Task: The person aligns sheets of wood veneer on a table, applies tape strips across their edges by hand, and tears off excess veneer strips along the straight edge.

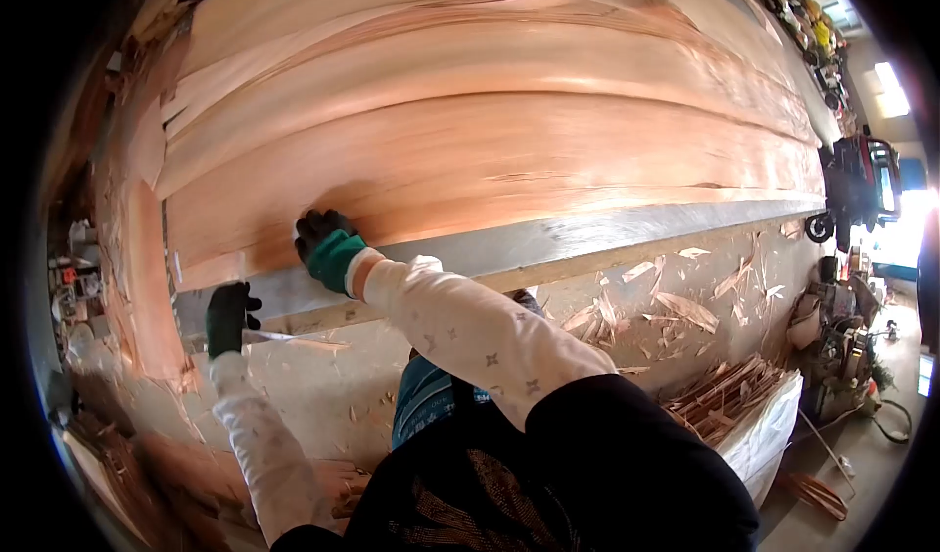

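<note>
A wide sheet of reddish wood veneer (441,155) lies in long waves over a metal-edged table (509,248). My right hand (328,246), in a green and black glove, rests on the sheet near its front edge, fingers spread and slightly bent. To its left, my left hand (230,317), in a dark glove, is at the table's front edge, past the sheet's lower left corner. Its fingers are bent to the right with gaps between them. Just below those fingers a thin pale strip (294,338) extends to the right; whether the hand touches it is unclear.
Veneer scraps (685,307) litter the floor in front of the table. A white sack (759,434) full of veneer strips stands at my right. Torn veneer (147,278) hangs at the table's left end. A dark wheeled machine (862,180) stands beyond the right end.
</note>
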Action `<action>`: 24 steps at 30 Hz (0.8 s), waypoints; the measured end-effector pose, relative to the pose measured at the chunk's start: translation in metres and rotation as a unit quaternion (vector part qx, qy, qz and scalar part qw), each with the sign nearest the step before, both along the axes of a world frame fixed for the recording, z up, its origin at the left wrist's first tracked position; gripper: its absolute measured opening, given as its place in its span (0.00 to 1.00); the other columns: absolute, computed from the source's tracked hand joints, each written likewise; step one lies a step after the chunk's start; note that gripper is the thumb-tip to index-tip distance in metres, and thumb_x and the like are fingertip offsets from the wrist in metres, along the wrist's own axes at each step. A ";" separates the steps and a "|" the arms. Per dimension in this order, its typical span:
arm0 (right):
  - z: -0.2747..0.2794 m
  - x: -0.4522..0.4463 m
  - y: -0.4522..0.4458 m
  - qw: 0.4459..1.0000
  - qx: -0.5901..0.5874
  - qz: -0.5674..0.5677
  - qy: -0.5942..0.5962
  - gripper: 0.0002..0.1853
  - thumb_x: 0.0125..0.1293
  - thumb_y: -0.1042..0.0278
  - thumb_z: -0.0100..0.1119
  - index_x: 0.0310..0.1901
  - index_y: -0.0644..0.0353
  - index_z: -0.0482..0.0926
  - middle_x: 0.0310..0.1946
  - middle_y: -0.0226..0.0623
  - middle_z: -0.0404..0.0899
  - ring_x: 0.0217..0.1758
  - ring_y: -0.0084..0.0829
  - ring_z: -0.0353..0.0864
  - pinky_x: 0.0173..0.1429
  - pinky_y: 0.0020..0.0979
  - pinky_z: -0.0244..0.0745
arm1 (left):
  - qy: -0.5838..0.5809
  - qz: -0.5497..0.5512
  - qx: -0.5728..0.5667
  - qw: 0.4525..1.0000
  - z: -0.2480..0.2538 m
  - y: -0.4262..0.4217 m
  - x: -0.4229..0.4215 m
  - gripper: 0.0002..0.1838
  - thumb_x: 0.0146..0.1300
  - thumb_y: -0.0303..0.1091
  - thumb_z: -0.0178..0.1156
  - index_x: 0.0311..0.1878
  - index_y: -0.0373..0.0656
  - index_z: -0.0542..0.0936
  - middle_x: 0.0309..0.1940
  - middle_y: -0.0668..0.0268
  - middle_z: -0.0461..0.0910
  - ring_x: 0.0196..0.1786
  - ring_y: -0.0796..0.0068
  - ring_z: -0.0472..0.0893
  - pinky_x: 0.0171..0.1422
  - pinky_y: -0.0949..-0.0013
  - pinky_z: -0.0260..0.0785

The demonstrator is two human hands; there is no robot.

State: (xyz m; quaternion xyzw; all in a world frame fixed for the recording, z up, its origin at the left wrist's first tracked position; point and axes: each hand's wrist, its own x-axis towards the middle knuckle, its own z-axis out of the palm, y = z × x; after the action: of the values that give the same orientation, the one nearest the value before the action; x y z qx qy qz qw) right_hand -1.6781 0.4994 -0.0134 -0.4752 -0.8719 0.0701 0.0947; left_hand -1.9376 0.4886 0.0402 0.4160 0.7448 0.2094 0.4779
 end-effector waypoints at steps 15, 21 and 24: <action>0.019 0.473 -0.104 0.976 -0.018 -0.162 0.141 0.12 0.51 0.67 0.69 0.40 0.51 0.84 0.41 0.36 0.81 0.43 0.45 0.80 0.45 0.43 0.76 | -0.233 -0.009 -0.055 0.971 -0.014 -0.149 0.412 0.15 0.63 0.28 0.60 0.53 0.37 0.79 0.31 0.61 0.85 0.26 0.75 0.81 0.25 0.73 0.74; -0.003 0.479 -0.098 0.974 0.016 -0.149 0.170 0.10 0.51 0.72 0.65 0.37 0.49 0.85 0.38 0.34 0.82 0.41 0.44 0.80 0.43 0.42 0.76 | -0.266 -0.025 -0.060 0.962 -0.018 -0.115 0.501 0.20 0.64 0.26 0.59 0.60 0.38 0.75 0.30 0.61 0.84 0.23 0.76 0.80 0.23 0.72 0.72; -0.004 0.477 -0.100 0.974 0.032 -0.155 0.164 0.09 0.52 0.72 0.64 0.36 0.49 0.85 0.37 0.35 0.83 0.39 0.43 0.81 0.42 0.42 0.76 | -0.266 -0.051 -0.022 0.962 -0.028 -0.102 0.518 0.21 0.67 0.27 0.57 0.63 0.41 0.73 0.33 0.61 0.84 0.27 0.75 0.82 0.24 0.72 0.72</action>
State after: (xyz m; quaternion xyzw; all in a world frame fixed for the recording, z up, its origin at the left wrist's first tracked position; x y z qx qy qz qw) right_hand -1.2015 0.3997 -0.0173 -0.5835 -0.7619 0.1037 0.2615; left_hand -1.4192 0.3869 0.0126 0.3722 0.5727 0.2710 0.6783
